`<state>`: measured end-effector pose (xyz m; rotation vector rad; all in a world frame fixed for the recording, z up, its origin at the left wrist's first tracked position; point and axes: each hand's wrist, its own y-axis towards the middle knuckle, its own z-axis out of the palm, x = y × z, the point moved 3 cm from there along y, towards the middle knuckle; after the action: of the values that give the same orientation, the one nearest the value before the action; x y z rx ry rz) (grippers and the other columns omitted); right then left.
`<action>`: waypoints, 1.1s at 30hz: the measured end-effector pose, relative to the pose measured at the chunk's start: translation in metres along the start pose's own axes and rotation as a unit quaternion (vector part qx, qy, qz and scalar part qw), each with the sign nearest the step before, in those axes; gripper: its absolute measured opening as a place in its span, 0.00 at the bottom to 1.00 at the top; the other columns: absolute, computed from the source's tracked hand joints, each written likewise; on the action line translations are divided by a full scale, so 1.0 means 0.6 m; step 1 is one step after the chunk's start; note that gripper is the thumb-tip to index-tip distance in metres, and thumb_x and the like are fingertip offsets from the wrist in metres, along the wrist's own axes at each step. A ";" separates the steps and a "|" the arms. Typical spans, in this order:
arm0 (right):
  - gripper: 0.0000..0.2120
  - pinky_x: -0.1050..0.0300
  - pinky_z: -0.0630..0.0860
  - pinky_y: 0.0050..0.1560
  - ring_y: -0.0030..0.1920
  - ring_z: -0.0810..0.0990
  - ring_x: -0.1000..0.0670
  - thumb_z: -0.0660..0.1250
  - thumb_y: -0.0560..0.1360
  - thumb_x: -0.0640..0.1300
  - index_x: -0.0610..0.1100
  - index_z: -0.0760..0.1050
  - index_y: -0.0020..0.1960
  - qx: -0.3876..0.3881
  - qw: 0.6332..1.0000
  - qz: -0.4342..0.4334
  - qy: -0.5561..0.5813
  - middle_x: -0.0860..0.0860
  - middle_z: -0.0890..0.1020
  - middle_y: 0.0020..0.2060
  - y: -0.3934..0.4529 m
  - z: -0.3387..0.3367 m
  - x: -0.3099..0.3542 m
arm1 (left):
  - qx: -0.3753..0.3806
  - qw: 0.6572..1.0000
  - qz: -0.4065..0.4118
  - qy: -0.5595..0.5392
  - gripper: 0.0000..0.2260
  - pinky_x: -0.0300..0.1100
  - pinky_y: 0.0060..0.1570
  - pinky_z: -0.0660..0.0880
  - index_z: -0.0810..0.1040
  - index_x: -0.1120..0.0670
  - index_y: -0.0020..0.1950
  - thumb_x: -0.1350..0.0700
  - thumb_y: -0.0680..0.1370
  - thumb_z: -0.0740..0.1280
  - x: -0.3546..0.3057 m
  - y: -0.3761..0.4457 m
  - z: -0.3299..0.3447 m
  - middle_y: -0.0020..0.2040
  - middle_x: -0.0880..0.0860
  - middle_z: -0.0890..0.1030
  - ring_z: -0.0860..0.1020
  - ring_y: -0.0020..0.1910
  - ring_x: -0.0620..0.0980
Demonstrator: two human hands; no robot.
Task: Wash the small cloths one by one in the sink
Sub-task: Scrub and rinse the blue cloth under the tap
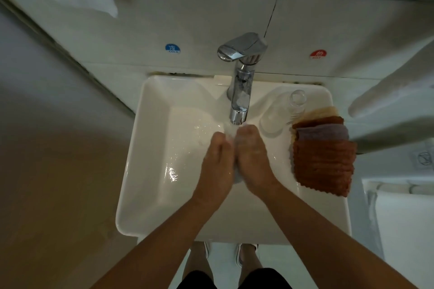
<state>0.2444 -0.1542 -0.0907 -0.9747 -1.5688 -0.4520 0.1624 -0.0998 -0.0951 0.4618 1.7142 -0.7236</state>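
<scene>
Bare forearms, black shorts [234, 280], and 2 white shoes [239, 254].

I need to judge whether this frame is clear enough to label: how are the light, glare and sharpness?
Head view: dim, bluish light; wide-angle bending curves the sink edges and wall tiles; bright glare on the wet basin and on the faucet; the pale cloth between left hand and right hand is washed out under the water; the cloth stack is soft but readable.
</scene>
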 end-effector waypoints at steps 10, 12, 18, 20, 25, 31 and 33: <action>0.13 0.53 0.73 0.38 0.33 0.73 0.56 0.55 0.85 0.45 0.43 0.70 0.43 -0.058 0.989 -0.068 -0.118 0.52 0.75 0.33 0.011 0.006 0.004 | -0.040 0.990 -0.091 -0.099 0.10 0.54 0.40 0.80 0.73 0.48 0.40 0.44 0.77 0.61 0.005 0.004 0.008 0.36 0.48 0.79 0.79 0.38 0.47; 0.14 0.52 0.68 0.40 0.34 0.67 0.55 0.56 0.84 0.41 0.46 0.63 0.39 -0.073 0.994 -0.022 -0.084 0.53 0.69 0.32 0.015 0.012 0.002 | -0.031 0.997 -0.072 0.017 0.15 0.49 0.37 0.75 0.71 0.52 0.39 0.41 0.77 0.62 0.005 0.021 0.010 0.36 0.47 0.79 0.77 0.36 0.45; 0.05 0.54 0.69 0.38 0.34 0.70 0.54 0.61 0.82 0.37 0.42 0.70 0.47 -0.004 0.995 -0.038 -0.092 0.48 0.74 0.36 0.005 0.017 -0.008 | -0.056 0.996 -0.071 0.006 0.11 0.50 0.47 0.73 0.70 0.50 0.42 0.51 0.83 0.55 -0.005 0.066 -0.003 0.40 0.47 0.76 0.74 0.42 0.48; 0.09 0.56 0.68 0.40 0.33 0.69 0.58 0.59 0.83 0.39 0.42 0.66 0.44 -0.040 0.999 0.005 -0.033 0.50 0.71 0.35 0.032 -0.002 0.008 | -0.035 0.998 -0.037 0.032 0.11 0.46 0.41 0.73 0.70 0.48 0.44 0.44 0.80 0.53 -0.007 0.031 0.016 0.36 0.43 0.77 0.74 0.36 0.41; 0.07 0.70 0.74 0.39 0.38 0.76 0.67 0.55 0.78 0.59 0.57 0.68 0.47 0.057 0.990 -0.071 -0.108 0.58 0.75 0.40 -0.024 0.022 0.000 | -0.018 0.999 -0.038 0.019 0.09 0.44 0.50 0.74 0.73 0.51 0.50 0.51 0.85 0.55 0.005 0.062 -0.012 0.47 0.50 0.79 0.77 0.46 0.48; 0.13 0.47 0.71 0.42 0.36 0.70 0.51 0.57 0.83 0.45 0.47 0.63 0.40 -0.041 0.998 0.044 0.013 0.49 0.70 0.34 0.024 0.015 -0.006 | -0.054 0.994 -0.098 -0.009 0.14 0.35 0.33 0.70 0.70 0.46 0.36 0.51 0.82 0.58 0.013 0.037 0.018 0.30 0.40 0.75 0.72 0.30 0.37; 0.11 0.53 0.76 0.40 0.36 0.73 0.55 0.53 0.80 0.51 0.47 0.66 0.43 -0.017 0.999 0.032 -0.016 0.50 0.72 0.35 0.002 0.030 -0.014 | -0.072 0.992 -0.099 -0.030 0.14 0.37 0.33 0.68 0.68 0.50 0.36 0.57 0.82 0.58 0.002 0.076 0.001 0.28 0.41 0.74 0.70 0.28 0.38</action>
<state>0.2341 -0.1432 -0.1035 -1.0612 -1.5582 -0.4213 0.1916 -0.0669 -0.1065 0.1695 1.7573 -0.7405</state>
